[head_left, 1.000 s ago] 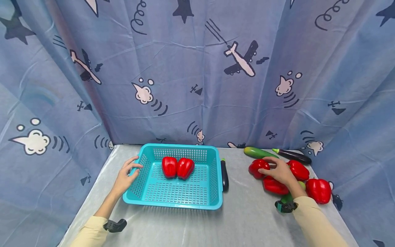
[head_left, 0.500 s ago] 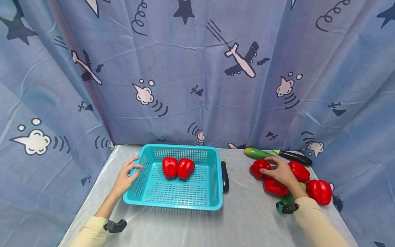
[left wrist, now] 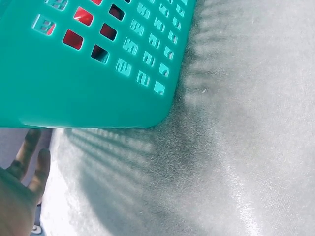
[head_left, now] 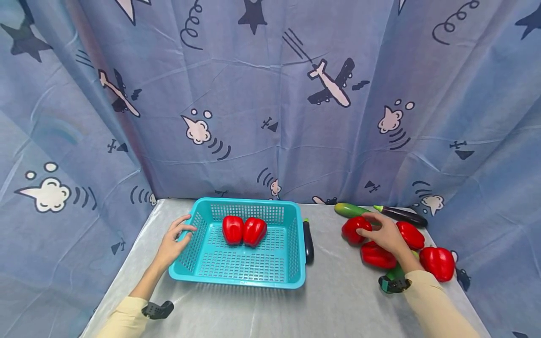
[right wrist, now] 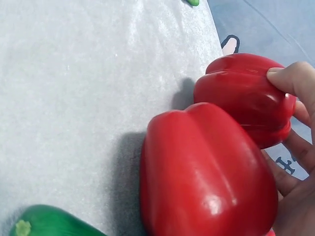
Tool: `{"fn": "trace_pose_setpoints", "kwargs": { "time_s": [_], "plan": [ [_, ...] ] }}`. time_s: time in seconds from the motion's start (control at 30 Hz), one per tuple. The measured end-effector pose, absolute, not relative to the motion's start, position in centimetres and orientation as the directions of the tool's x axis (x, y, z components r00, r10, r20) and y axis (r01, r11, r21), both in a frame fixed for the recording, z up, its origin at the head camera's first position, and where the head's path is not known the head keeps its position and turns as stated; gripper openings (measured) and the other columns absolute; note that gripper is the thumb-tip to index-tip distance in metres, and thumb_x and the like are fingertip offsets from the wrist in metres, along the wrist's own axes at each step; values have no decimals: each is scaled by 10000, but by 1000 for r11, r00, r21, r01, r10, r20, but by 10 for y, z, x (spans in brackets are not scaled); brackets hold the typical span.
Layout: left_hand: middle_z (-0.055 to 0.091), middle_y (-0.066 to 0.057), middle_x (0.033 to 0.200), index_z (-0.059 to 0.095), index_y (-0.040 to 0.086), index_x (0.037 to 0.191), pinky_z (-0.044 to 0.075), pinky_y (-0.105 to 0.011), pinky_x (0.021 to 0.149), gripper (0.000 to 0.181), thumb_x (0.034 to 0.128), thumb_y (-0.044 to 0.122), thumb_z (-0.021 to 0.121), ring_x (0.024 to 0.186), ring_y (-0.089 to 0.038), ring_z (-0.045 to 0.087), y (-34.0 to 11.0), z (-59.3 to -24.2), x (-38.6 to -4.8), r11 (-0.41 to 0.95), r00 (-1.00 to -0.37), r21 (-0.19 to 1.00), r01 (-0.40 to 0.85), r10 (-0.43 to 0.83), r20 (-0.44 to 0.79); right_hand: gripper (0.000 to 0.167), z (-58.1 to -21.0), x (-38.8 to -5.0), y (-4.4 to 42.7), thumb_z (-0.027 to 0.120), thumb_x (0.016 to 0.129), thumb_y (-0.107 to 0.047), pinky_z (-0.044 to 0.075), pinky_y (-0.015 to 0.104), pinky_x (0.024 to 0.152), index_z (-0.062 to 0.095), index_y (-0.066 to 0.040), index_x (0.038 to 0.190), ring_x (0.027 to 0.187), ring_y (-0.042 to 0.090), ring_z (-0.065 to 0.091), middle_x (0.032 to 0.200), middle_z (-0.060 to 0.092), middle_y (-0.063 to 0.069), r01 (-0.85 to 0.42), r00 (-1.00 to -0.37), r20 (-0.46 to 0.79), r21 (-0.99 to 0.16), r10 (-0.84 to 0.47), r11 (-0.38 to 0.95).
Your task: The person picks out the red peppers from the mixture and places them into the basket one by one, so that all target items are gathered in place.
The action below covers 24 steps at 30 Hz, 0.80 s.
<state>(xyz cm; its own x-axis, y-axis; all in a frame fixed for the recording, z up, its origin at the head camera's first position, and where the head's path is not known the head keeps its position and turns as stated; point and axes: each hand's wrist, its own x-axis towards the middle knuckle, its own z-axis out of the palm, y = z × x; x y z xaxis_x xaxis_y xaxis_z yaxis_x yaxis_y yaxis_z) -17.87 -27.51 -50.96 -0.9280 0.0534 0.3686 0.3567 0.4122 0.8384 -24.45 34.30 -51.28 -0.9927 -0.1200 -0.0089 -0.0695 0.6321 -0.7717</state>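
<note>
On the right of the head view, my right hand holds a red bell pepper, thumb on its near side. The right wrist view shows that held pepper between thumb and fingers, beside a second red pepper lying closer to the camera. My left hand touches the left rim of a turquoise perforated basket, fingers spread and loosely bent. Two red bell peppers lie side by side in the basket. In the left wrist view the fingers reach up beneath the basket's edge.
More red bell peppers lie around the right forearm. A cucumber and an eggplant lie at the table's back right. Another eggplant lies along the basket's right side. A green vegetable is partly hidden under the right wrist.
</note>
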Motion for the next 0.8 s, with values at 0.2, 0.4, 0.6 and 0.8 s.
{"fn": "trace_pose_setpoints", "kwargs": {
  "time_s": [0.2,0.4,0.6,0.8],
  "plan": [
    [403,-353,1460,677,-119,1071,302,-695,960,153,942,-140,595,1354,-566,332,-275,-509,-178,416,-929,837,356,58,366,654,-509,-244,342,766,937,-304,502,575,907,500,-52,1478,1224,488,522,1407,518,268,-99,-992,26,-784,-127,613],
    [404,-359,1454,674,-126,1067,299,-707,958,153,939,-147,593,1352,-571,330,-274,-507,-178,415,-926,834,363,61,373,606,-504,-247,336,725,972,-260,544,532,841,493,-94,1506,1174,478,561,1377,517,267,-151,-986,80,-804,-146,575],
    [402,-361,1452,668,-132,1065,292,-725,957,149,939,-146,590,1349,-578,326,-274,-507,-178,417,-926,833,365,66,372,557,-499,-248,330,707,984,-180,570,471,760,502,-61,1488,1085,531,619,1354,499,280,-184,-979,117,-854,-165,487],
    [399,-357,1459,676,-119,1061,279,-732,977,156,936,-152,589,1356,-571,325,-274,-507,-178,408,-929,841,356,60,364,561,-492,-245,322,742,959,-198,578,390,751,521,-46,1451,1153,553,567,1390,493,269,-169,-982,122,-906,-144,388]
  ]
}}
